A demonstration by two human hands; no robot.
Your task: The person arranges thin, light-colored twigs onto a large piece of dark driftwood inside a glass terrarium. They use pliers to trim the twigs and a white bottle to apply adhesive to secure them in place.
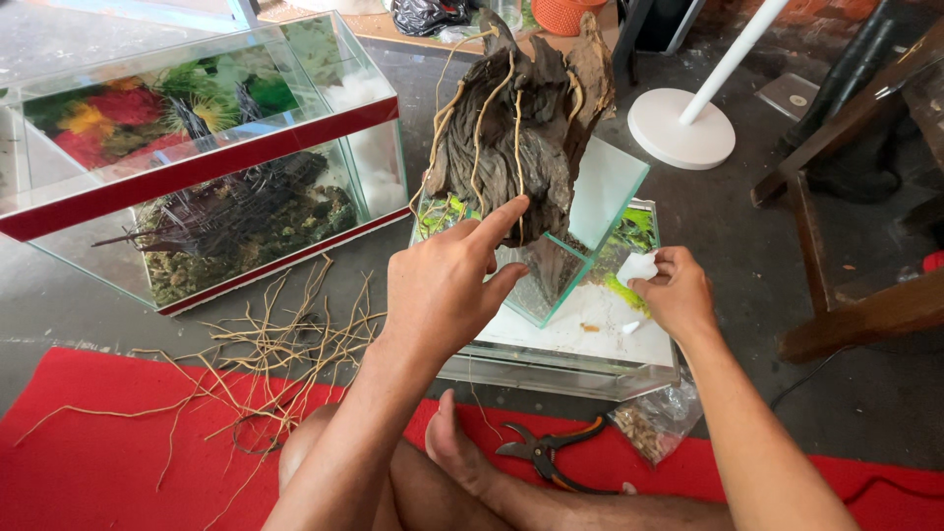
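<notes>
The left hand (442, 285), forefinger stretched out in a loose, spread grip, presses a pale thin root against the dark gnarled driftwood (521, 128) standing in the small clear glass tank (580, 246), apparently to seat it, while beside that tank the right hand (674, 295) pinches a white cotton wad (637, 266).
</notes>
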